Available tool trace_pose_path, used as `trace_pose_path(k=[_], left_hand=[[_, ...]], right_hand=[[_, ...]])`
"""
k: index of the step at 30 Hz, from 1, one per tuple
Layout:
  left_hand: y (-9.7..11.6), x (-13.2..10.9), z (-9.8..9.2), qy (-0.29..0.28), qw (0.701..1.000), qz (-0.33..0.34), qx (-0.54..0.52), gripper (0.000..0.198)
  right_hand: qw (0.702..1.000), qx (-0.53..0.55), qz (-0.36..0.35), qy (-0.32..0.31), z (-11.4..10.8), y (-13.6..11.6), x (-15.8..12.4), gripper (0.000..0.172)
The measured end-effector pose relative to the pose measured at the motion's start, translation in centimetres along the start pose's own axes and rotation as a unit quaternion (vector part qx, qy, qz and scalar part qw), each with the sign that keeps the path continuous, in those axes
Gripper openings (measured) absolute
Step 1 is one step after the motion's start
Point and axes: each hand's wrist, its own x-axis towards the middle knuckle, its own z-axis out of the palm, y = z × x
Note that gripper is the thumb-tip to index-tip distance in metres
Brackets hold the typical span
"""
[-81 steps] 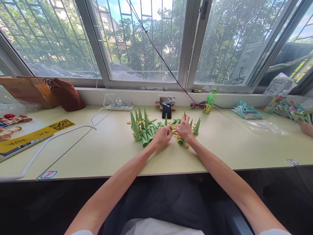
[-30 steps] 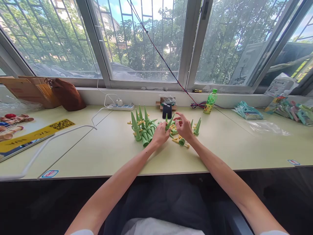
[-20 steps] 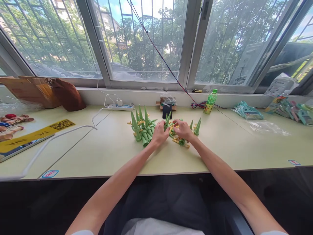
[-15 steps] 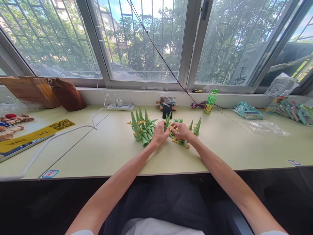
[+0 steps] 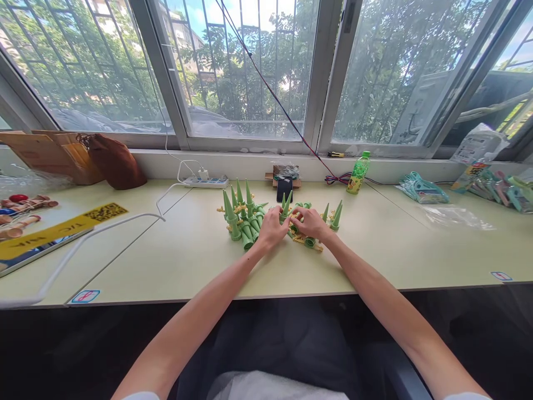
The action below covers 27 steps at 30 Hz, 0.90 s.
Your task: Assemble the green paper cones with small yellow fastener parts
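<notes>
Close together over the table, my two hands meet at the fingertips. My left hand (image 5: pixel 272 229) is closed around a green plastic watering spike (image 5: pixel 286 202), whose pointed tip rises above the fingers. Against its near side, my right hand (image 5: pixel 310 223) makes a pinch; whatever lies between those fingertips is too small and covered to make out. To the left stands a group of green spikes (image 5: pixel 230 218) with yellow valves, some upright and some lying down. Under and beside my right hand are more green spikes and yellow valve pieces (image 5: pixel 317 247). Two spikes (image 5: pixel 337 215) stand further right.
Behind the spikes are a dark phone (image 5: pixel 285 189) and a small cardboard box (image 5: pixel 270 176). A green-capped bottle (image 5: pixel 358 173) stands at the back right, near packs of teal hangers (image 5: pixel 421 189). A power strip (image 5: pixel 216 183) and white cable lie left; a brown pouch (image 5: pixel 114 162) sits beyond.
Both hands stay in nearly the same place. The right fingers have shifted slightly against the left fingertips; the spikes around them have not visibly moved.
</notes>
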Motion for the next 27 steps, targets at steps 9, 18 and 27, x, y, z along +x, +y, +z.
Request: trace_pose_path(k=[9,18,27], left_hand=[[0.5,-0.1,-0.4,-0.007,1.000,-0.010,-0.006,0.011],[0.6,-0.1,-0.4,-0.013,1.000,-0.017,-0.010,0.011],[0.4,-0.1,-0.3,-0.015,0.999,-0.033,-0.016,0.012]], right_hand=[[0.995,0.046,-0.025,0.086,0.5,0.7,0.3,0.018],[0.994,0.055,-0.056,0.074,1.2,1.7,0.7,0.018],[0.995,0.061,-0.072,0.043,0.4,0.7,0.4,0.009]])
